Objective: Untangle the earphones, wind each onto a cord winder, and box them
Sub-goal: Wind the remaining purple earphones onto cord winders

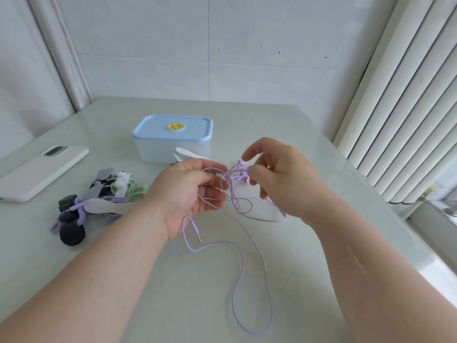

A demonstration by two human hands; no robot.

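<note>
A tangled purple earphone cord point(235, 194) hangs between my two hands above the table's middle. My left hand point(188, 194) grips part of the cord in its curled fingers. My right hand point(277, 177) pinches the purple earbuds point(240, 167) at the top of the knot. The cord's long tail point(243, 263) loops down onto the table, its jack plug point(197, 235) lying below my left wrist. The blue-lidded box point(173, 137) stands shut behind my hands.
At the left lies a pile of wound earphones and cord winders point(96, 201), purple, green, black and white. A white phone point(42, 169) rests face down at the far left. A white winder point(188, 154) leans by the box. Window blinds point(408, 107) line the right side.
</note>
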